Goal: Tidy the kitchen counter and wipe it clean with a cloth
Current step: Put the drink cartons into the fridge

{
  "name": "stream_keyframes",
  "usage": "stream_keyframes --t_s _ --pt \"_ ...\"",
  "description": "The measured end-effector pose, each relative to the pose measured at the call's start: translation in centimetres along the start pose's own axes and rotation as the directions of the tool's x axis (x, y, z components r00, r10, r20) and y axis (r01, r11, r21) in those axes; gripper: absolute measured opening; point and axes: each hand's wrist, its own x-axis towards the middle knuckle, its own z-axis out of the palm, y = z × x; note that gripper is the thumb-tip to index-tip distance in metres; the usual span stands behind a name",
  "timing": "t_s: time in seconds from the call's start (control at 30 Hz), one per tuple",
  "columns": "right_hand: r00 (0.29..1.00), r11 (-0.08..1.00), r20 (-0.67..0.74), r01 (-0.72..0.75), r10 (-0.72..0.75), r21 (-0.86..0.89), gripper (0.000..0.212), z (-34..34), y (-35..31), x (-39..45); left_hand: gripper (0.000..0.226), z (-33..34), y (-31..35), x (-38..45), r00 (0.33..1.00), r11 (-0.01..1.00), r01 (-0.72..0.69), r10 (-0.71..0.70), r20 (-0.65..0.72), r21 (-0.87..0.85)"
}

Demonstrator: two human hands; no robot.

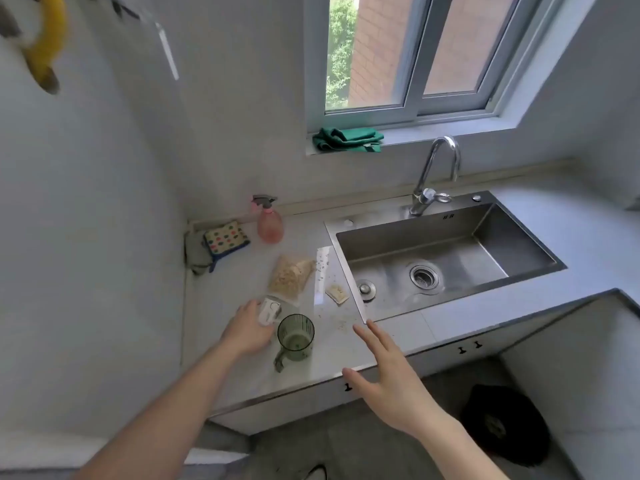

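From the head view, the person's left hand (250,329) rests on the desk (225,306) with its fingers (265,318) curled round a small white packet (269,311), just beside a green measuring cup (295,336) whose handle points toward the desk's front edge. The right hand (388,367) hovers near that front edge, fingers spread and holding nothing.

Beyond the cup lie a clear bag of grains (291,278), a small torn sachet (336,293) and scattered crumbs (341,323) close to the sink (446,251). A pink spray bottle (269,221) and a dotted sponge (225,239) stand near the back wall. The green cloth (347,139) sits folded on the window sill, well apart from both hands.

The step in hand looks like clearing loose items. It would go best if the packet is lifted cleanly without knocking the cup, with the free hand taking the cup by its handle. Bag and sachet should follow, so the crumbs lie exposed before the cloth is fetched.
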Motion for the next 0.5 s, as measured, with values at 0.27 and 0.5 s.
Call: stream_keyframes --t_s 0.27,0.5 --pt "0.996 0.996 -0.005 -0.088 0.088 0.007 0.074 -0.2 1.0 0.2 0.05 1.4 0.0 0.9 0.997 0.996 0.075 -0.076 -0.023 -0.048" --pt "0.992 0.993 -0.05 -0.116 0.117 0.022 0.074 -1.2 1.5 -1.1 0.041 -0.5 0.1 0.6 0.976 0.988 0.098 -0.12 -0.183 -0.123"
